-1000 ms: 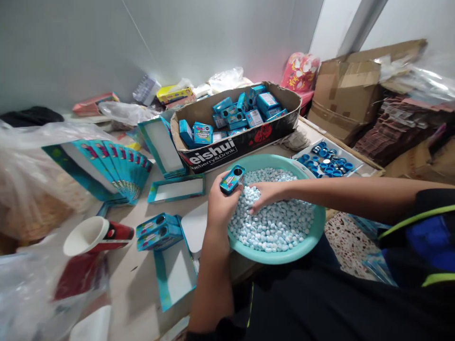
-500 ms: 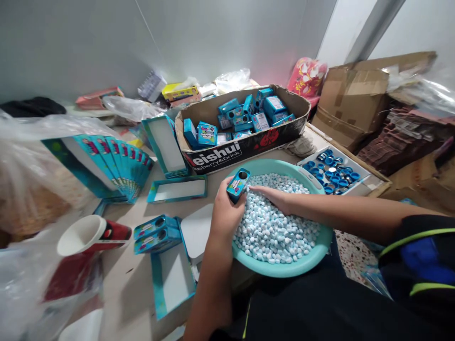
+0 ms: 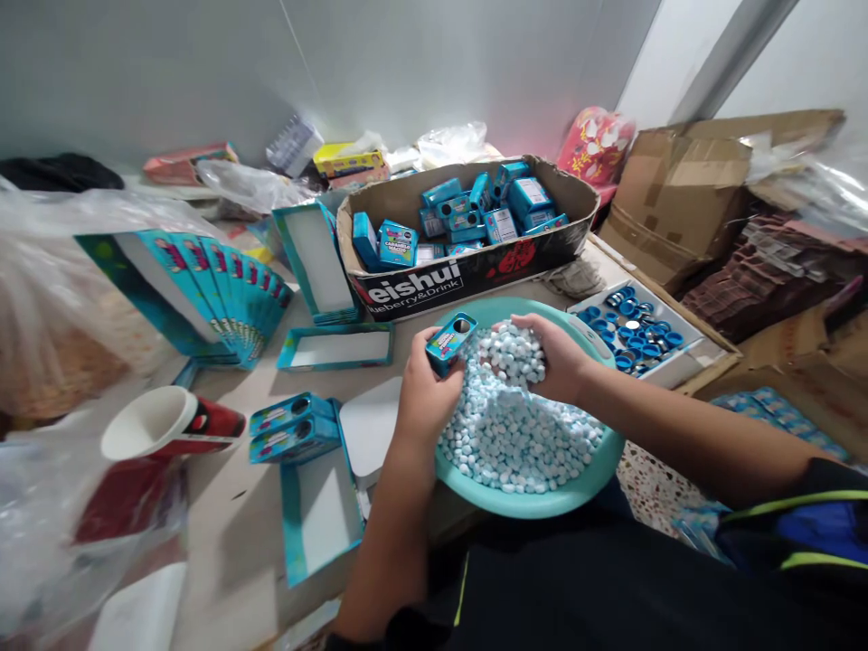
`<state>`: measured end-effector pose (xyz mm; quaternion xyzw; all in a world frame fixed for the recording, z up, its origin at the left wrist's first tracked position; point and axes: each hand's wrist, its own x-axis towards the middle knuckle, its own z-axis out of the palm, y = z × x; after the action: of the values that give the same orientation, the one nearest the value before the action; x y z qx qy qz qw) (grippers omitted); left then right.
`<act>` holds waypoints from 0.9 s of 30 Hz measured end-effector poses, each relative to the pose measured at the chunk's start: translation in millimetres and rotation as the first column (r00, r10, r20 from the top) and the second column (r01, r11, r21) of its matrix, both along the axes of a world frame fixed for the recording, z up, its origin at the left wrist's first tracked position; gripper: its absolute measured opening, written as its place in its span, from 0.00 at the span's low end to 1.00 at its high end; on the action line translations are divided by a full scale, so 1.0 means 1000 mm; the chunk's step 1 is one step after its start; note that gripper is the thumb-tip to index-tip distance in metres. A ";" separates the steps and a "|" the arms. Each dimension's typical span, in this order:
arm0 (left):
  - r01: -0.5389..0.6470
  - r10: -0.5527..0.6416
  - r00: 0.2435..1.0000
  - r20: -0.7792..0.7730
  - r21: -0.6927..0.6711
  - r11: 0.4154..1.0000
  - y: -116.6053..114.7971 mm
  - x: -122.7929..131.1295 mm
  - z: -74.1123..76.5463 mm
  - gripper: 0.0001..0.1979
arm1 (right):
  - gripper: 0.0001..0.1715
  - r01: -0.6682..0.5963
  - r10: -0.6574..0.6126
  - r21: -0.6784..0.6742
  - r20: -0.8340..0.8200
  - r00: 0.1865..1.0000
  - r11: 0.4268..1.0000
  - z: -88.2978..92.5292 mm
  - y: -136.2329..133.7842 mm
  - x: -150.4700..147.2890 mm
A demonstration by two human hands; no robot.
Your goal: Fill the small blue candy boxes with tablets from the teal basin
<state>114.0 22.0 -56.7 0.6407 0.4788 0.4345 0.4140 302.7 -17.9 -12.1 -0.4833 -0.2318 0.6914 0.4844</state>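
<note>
My left hand is closed round a small blue tin, its round top hole facing up, at the left rim of a turquoise basin. Small white and pale blue candies fill the basin. Over them, my right hand is cupped round a heaped scoop of candies, close to the tin's right side. The fingers of the right hand are partly hidden by the candies.
Behind the basin, a cut-down carton holds several blue tins. A white tray of blue caps stands to the right. On the left are two tins, blue box trays, a paper cup and fanned blue cartons.
My right hand has gone from lying flat on the candies to lifting a cupped heap of them beside the tin. The left hand still holds the tin, tilted slightly differently.
</note>
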 end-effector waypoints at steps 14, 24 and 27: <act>0.202 -0.202 0.979 0.004 0.015 0.979 -0.006 -0.003 0.004 0.24 | 0.15 0.408 -0.372 0.218 -0.189 0.909 0.887 0.022 0.026 -0.019; 0.256 -0.256 0.967 -0.003 0.040 0.966 -0.007 -0.004 0.006 0.24 | 0.15 0.373 -0.343 0.304 -0.150 0.927 0.876 0.014 0.038 -0.022; 0.260 -0.258 0.966 -0.028 0.077 0.963 -0.007 -0.006 0.006 0.24 | 0.13 0.368 -0.331 0.344 -0.162 0.930 0.864 0.011 0.035 -0.022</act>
<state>108.4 14.9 -50.5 0.7178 0.3768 0.3898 0.4369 280.4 17.4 -0.8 -0.3836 -0.2420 0.5589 0.6942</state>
